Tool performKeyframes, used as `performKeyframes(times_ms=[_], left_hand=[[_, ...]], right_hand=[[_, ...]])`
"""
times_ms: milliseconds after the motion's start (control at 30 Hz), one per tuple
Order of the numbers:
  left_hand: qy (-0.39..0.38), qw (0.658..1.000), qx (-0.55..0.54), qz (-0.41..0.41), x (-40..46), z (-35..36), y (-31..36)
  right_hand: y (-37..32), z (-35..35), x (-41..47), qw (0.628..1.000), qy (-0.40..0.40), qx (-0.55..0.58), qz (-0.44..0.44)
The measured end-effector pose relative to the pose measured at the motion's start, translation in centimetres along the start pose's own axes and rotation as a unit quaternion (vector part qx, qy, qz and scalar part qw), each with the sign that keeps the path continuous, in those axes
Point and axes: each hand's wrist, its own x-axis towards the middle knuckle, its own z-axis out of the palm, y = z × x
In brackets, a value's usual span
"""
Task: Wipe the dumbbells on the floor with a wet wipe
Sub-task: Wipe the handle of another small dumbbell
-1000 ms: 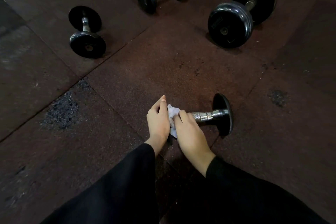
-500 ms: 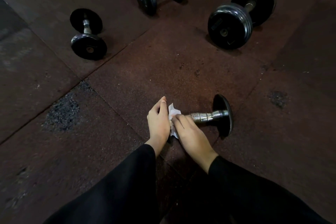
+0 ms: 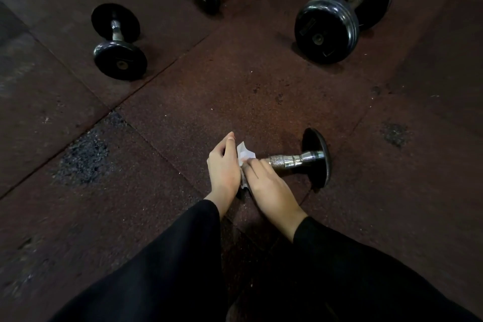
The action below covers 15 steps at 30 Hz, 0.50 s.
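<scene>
Dumbbell wiped on the gym floor

Nearest dumbbell [image 3: 298, 161] is lain on the floor [image 3: 235, 102]. Its left end is covered by the left hand [image 3: 224, 167], curled over it; the wet wipe [image 3: 244, 154] is pinched against the handle by the right hand [image 3: 266, 185]. Three other dumbbells are seen well beyond it.

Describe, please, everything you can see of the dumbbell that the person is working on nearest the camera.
The nearest dumbbell lies on its side on the dark reddish rubber floor. Its shiny metal handle has a knurled middle and a smooth collar, ending at a thin black disc plate on the right. The left end is hidden behind the hands. The right hand rests over the handle's near part, the left hand sits against the hidden end, and a white wet wipe shows between them.
</scene>
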Motion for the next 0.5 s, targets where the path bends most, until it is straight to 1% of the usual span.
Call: performKeyframes(times_ms=[133,233,333,500], left_hand=[[0.0,1.0,0.005,0.007,0.0,0.0,-0.1],[-0.004,1.0,-0.004,0.004,0.1,0.0,-0.1],[-0.001,1.0,-0.003,0.008,0.1,0.0,-0.2],[-0.002,1.0,0.003,0.024,0.3,0.1,-0.3]], right_hand=[[0.8,-0.4,-0.7,1.0,-0.003,0.004,0.012],[1.3,-0.7,-0.9,1.0,-0.004,-0.014,0.018],[0.8,-0.2,-0.3,1.0,-0.004,-0.02,0.011],[-0.2,-0.4,0.5,0.997,-0.055,-0.048,-0.001]])
